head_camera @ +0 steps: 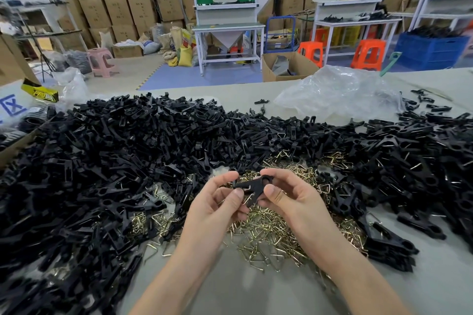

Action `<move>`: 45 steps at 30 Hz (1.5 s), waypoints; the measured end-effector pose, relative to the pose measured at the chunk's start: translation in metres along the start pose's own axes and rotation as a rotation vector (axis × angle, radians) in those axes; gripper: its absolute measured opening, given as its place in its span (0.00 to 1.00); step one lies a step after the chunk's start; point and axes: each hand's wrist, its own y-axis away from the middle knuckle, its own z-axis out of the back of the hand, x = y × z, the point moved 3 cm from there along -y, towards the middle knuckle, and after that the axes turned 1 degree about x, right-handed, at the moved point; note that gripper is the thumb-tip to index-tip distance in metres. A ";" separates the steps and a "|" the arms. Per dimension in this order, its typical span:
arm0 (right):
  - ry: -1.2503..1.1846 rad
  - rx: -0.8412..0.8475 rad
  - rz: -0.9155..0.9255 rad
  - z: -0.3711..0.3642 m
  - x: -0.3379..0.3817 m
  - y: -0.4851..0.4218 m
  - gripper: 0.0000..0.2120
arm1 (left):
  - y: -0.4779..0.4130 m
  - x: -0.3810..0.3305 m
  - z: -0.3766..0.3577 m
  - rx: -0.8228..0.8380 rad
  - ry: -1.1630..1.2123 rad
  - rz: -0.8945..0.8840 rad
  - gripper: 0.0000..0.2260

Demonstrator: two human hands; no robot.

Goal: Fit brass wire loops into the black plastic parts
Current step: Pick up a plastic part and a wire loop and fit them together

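Both hands hold one black plastic part (252, 186) above the table, a flat forked piece with a round hole at its far end. My left hand (217, 202) pinches its left end between thumb and fingers. My right hand (286, 194) grips its right side, thumb on top. A brass wire loop (247, 188) shows at the part's middle, between my thumbs. Under my hands lies a heap of brass wire loops (266, 233). A large mound of black plastic parts (128, 151) spreads across the left and back of the table.
More black parts, some with wire showing, lie in a pile (414, 166) on the right. A crumpled clear plastic bag (340, 92) sits at the back right. A cardboard box (15, 135) stands at the left edge. Bare grey table (256, 289) shows between my forearms.
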 end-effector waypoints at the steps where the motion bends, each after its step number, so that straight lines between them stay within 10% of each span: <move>1: 0.006 0.010 -0.001 0.000 0.000 0.000 0.11 | 0.000 0.000 0.000 0.001 -0.010 -0.005 0.12; 18: 0.074 0.220 -0.041 -0.022 -0.009 0.007 0.15 | 0.007 0.003 -0.016 0.000 0.153 0.036 0.05; 25: 0.116 0.228 -0.052 -0.025 -0.007 0.010 0.13 | 0.012 0.004 -0.016 0.083 0.218 0.099 0.19; 34: 0.661 0.390 0.106 -0.026 -0.010 0.016 0.09 | 0.011 -0.001 -0.014 0.078 -0.050 0.074 0.21; 45: 0.291 0.398 0.004 -0.021 0.003 0.017 0.10 | 0.011 -0.007 -0.016 0.297 0.128 0.204 0.16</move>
